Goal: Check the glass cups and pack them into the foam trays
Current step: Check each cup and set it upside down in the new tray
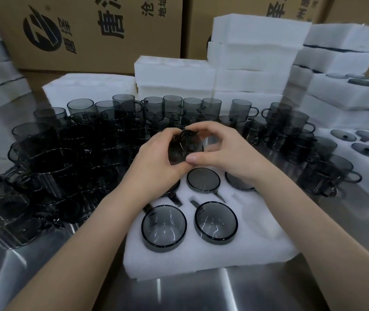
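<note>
- Both hands are up over the tray [257, 241], closed together around one smoky glass cup [184, 148]: the left hand [156, 158] cradles it from the side and below, the right hand [221, 151] pinches its rim, thumb pressed to the near edge.
- The cup is tipped on its side, handle uppermost, held clear of everything. This looks like the checking step, not yet the packing.
- Below, the tray sits on the steel table [268, 295]. Two packed cups fill the near sockets [164, 227] [216, 222], and more sit in the far row, partly hidden by the wrists.
- One socket at the near right corner [255, 209] looks empty; that is probably where this cup goes.
- The next move calls for righting the cup, lining its handle with the slot, and pressing it down gently.
- A crowd of unpacked cups [71, 149] waits to the left and behind, with stacked foam [253, 59] beyond.
</note>
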Tool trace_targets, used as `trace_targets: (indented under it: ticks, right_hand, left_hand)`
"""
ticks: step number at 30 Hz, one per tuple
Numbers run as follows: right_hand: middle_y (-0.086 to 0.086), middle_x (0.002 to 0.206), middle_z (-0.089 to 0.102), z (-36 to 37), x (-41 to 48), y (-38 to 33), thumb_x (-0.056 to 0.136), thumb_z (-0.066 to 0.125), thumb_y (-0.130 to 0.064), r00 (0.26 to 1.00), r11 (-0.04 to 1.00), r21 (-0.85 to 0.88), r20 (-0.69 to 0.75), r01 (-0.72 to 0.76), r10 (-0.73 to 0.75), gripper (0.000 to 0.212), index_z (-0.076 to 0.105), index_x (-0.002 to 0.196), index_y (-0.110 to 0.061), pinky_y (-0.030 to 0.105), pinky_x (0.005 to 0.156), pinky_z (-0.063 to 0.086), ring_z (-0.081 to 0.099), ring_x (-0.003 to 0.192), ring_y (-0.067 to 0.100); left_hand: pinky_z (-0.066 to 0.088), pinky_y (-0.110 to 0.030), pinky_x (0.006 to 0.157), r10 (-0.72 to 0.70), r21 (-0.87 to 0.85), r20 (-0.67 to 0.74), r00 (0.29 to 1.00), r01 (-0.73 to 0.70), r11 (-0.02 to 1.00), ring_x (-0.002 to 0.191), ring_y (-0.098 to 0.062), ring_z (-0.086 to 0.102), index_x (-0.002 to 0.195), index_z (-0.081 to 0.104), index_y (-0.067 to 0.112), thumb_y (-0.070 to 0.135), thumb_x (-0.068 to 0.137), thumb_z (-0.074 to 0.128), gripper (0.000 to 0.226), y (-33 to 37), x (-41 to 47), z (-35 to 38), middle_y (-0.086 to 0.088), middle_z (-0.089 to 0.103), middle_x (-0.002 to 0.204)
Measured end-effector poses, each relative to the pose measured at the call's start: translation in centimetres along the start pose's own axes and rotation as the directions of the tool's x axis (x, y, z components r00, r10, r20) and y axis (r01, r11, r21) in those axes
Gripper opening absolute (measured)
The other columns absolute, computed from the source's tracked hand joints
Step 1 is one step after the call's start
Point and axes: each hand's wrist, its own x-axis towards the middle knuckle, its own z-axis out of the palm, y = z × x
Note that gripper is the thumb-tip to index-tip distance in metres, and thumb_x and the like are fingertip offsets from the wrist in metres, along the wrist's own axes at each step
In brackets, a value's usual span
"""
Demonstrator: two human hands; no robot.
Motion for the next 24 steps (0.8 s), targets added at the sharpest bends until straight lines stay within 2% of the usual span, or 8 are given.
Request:
trace_targets:
  ticks: [2,6,8,11,15,19,21,24]
  right_hand:
    - [0.006,0.110,0.059,0.17,-0.05,0.00,0.069,0.085,-0.008,1.000,1.000,-0.001,-0.010,0.019,-0.019,0.052,0.061,0.112,-0.024,0.052,0.089,0.053,0.063,0.077,0.028]
    - [0.001,0.101,0.057,0.47,-0.19,-0.05,0.065,0.088,-0.008,0.999,0.999,0.007,-0.018,0.049,-0.049,0.049,0.056,0.099,-0.025,0.056,0.078,0.052,0.059,0.072,0.028]
    - [0.001,0.097,0.057,0.62,-0.10,-0.05,0.061,0.089,-0.016,0.996,0.998,-0.014,-0.048,0.068,-0.069,0.049,0.055,0.096,-0.021,0.057,0.079,0.050,0.060,0.076,0.032]
    - [-0.001,0.091,0.058,0.83,0.00,-0.10,0.058,0.086,-0.032,0.989,0.996,-0.029,-0.118,0.086,-0.089,0.045,0.054,0.088,-0.025,0.055,0.081,0.053,0.062,0.088,0.036]
    - [-0.004,0.081,0.060,1.02,0.19,0.00,0.066,0.083,-0.033,0.972,0.993,0.001,-0.201,0.122,-0.120,0.032,0.055,0.078,-0.024,0.045,0.072,0.052,0.060,0.076,0.021]
    - [-0.007,0.062,0.056,0.73,0.40,0.07,0.081,0.078,-0.021,0.944,0.982,0.064,-0.294,0.178,-0.152,0.025,0.057,0.068,-0.017,0.020,0.050,0.043,0.052,0.054,0.006]
    - [-0.005,0.057,0.056,0.54,0.40,0.19,0.086,0.073,-0.019,0.944,0.977,0.122,-0.305,0.173,-0.129,0.023,0.059,0.068,-0.016,0.020,0.040,0.040,0.051,0.044,0.008]
    - [-0.006,0.055,0.059,0.19,0.46,0.51,0.091,0.066,-0.018,0.964,0.964,0.228,-0.255,0.137,-0.077,0.016,0.063,0.076,-0.015,0.021,0.038,0.039,0.051,0.038,0.013]
  left_hand:
    - [0.040,-0.016,0.085,0.014,-0.013,-0.002,1.000,-0.014,1.000,0.108,-0.008,0.055,0.126,0.055,0.026,0.035,0.075,0.077,0.056,0.06,-0.02,-0.09,0.008,0.060,0.117]
    - [0.036,-0.003,0.082,0.065,-0.004,-0.017,0.998,-0.065,0.998,0.102,-0.003,0.052,0.123,0.057,0.026,0.029,0.071,0.082,0.058,0.14,-0.08,-0.14,0.008,0.059,0.114]
    - [0.036,-0.003,0.082,0.089,-0.001,-0.025,0.996,-0.089,0.996,0.100,-0.002,0.052,0.120,0.058,0.028,0.027,0.068,0.085,0.059,0.20,-0.11,-0.13,0.009,0.059,0.112]
    - [0.037,-0.003,0.081,0.112,-0.023,-0.050,0.992,-0.113,0.993,0.098,0.003,0.053,0.116,0.060,0.030,0.026,0.062,0.088,0.061,0.33,-0.16,-0.15,0.013,0.060,0.107]
    - [0.038,-0.004,0.082,0.158,-0.036,-0.053,0.986,-0.160,0.986,0.099,0.006,0.053,0.114,0.061,0.027,0.024,0.059,0.090,0.062,0.58,-0.24,-0.17,0.012,0.061,0.105]
    - [0.040,-0.006,0.081,0.189,-0.076,-0.016,0.982,-0.189,0.979,0.098,0.002,0.055,0.113,0.060,0.025,0.025,0.062,0.089,0.059,0.69,-0.36,-0.25,0.012,0.062,0.104]
    - [0.039,-0.005,0.085,0.203,-0.102,-0.005,0.979,-0.203,0.974,0.103,0.004,0.055,0.118,0.059,0.026,0.023,0.064,0.088,0.061,0.69,-0.43,-0.31,0.012,0.062,0.109]
    - [0.040,-0.007,0.089,0.219,-0.151,-0.002,0.976,-0.217,0.964,0.107,0.006,0.055,0.122,0.058,0.030,0.022,0.068,0.086,0.061,0.71,-0.47,-0.35,0.015,0.062,0.113]
